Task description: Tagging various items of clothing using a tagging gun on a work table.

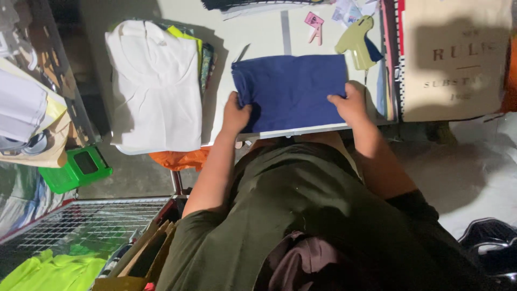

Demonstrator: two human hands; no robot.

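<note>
Pale tabletop (258, 32) under hard light with deep shadows; grey concrete floor (134, 175) below; white wire rack (91, 218) at lower left beside an open cardboard box (142, 258); green bin (75, 170) on the floor; crumpled white plastic sheet (474, 172) at right.

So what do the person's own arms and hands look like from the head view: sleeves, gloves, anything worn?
Both arms are bare from the upper arm down. Short dark olive-green sleeves of a loose shirt end above the elbows. The left hand and right hand are ungloved; no watch, ring or wristband shows on either.
</note>
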